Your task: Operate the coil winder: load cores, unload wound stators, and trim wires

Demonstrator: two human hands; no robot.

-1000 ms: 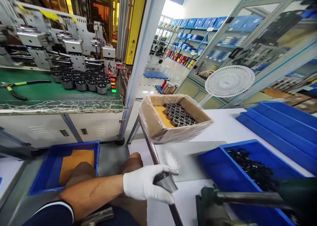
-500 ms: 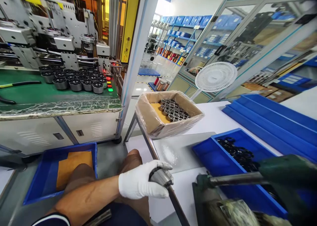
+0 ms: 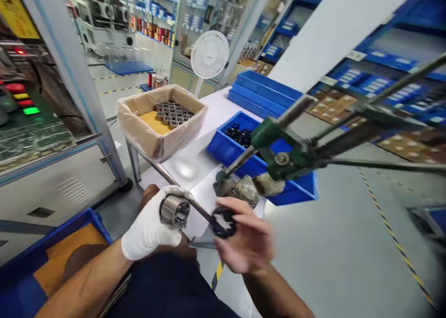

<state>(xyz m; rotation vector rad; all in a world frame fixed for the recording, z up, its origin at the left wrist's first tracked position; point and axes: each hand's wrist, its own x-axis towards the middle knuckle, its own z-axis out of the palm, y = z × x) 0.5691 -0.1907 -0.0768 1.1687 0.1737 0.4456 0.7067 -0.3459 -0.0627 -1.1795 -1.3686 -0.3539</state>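
My left hand (image 3: 149, 230), in a white glove, grips a short metal cylinder (image 3: 174, 210) with a slotted bore, its open end turned toward me. My bare right hand (image 3: 245, 241) pinches a black plastic ring (image 3: 223, 222) just right of that cylinder, a small gap between the two parts. Both hands hover over my lap at the near edge of the white table (image 3: 212, 109). Right behind them stands a green hand lever press (image 3: 285, 153) with its long handle running off to the right.
A plastic-lined cardboard box (image 3: 158, 123) with several metal cylinders sits at the table's far left. A blue bin (image 3: 223, 148) holds black rings; blue trays (image 3: 261, 93) are stacked behind. A white fan (image 3: 209, 54), a machine cabinet at left, and a blue floor bin (image 3: 52, 257).
The view swung right and down. My left hand lifted the cylinder and turned its open end up. My right hand came into view with a black ring beside it.
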